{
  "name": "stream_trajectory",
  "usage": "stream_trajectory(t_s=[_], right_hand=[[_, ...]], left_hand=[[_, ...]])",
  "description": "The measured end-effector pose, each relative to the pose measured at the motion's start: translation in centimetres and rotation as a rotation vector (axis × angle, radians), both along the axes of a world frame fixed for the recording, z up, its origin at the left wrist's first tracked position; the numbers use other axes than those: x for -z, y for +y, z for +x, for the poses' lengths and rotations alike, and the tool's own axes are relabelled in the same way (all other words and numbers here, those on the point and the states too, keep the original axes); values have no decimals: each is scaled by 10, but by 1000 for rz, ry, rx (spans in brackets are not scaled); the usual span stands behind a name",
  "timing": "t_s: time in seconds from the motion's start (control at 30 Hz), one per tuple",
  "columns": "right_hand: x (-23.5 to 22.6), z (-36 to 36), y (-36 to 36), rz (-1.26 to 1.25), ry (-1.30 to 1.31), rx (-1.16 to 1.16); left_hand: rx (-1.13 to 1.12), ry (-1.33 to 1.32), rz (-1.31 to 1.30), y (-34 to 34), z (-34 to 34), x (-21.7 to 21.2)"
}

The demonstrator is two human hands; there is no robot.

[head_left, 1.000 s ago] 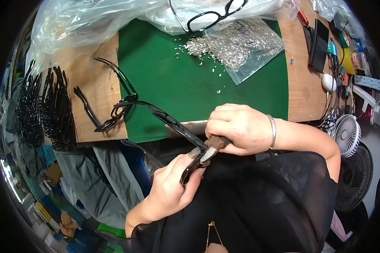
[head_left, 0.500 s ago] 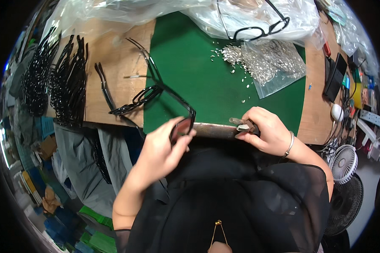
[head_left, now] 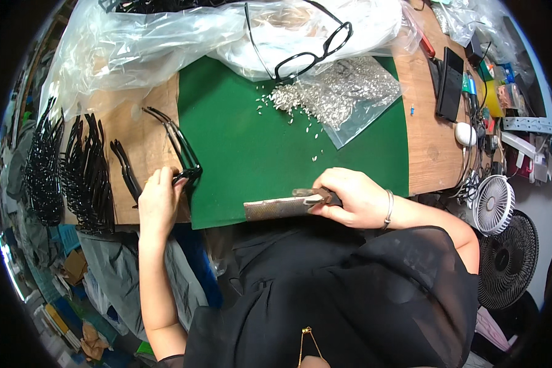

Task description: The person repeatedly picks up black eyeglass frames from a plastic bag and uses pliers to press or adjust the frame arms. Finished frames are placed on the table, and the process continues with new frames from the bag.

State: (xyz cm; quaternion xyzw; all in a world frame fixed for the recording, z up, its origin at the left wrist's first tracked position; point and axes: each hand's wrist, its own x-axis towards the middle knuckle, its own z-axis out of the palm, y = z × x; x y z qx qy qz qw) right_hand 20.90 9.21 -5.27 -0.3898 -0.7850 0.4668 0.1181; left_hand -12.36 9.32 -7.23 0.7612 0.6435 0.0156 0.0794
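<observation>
At the left edge of the green mat (head_left: 245, 135), my left hand (head_left: 158, 199) pinches a black eyeglass frame (head_left: 192, 172). Its temples point away toward the wooden part of the table, and my fingers hide some of its front. My right hand (head_left: 348, 195) is closed round a flat, worn metal file (head_left: 273, 209) that lies along the mat's near edge. A dark piece with a pale tip (head_left: 314, 199) also shows in that hand; its kind I cannot make out. Beside my left hand lies another black eyeglass frame (head_left: 125, 168), partly covered by the fingers.
Bunches of black frames (head_left: 89, 172) stand at the table's left. Clear plastic sheeting (head_left: 147, 46) covers the far side, with black eyeglasses (head_left: 296, 64) on it. Small silvery pieces spill from a clear bag (head_left: 356, 113). A phone (head_left: 450, 84) and a white fan (head_left: 494, 204) are at the right.
My left hand has carried the black eyeglass frame leftward, from beside the file to the mat's left edge. The file stays in my right hand. The whole view has shifted.
</observation>
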Motion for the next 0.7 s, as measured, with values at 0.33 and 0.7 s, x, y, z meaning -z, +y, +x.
stream_trajectory(t_s=[0.33,0.7], right_hand=[[1,-9,-13,65,30,-67],[37,10,21,236,-344,139]], left_hand=[[255,-455,301,128,161,3],[21,-1735,-454,20,95,-95]])
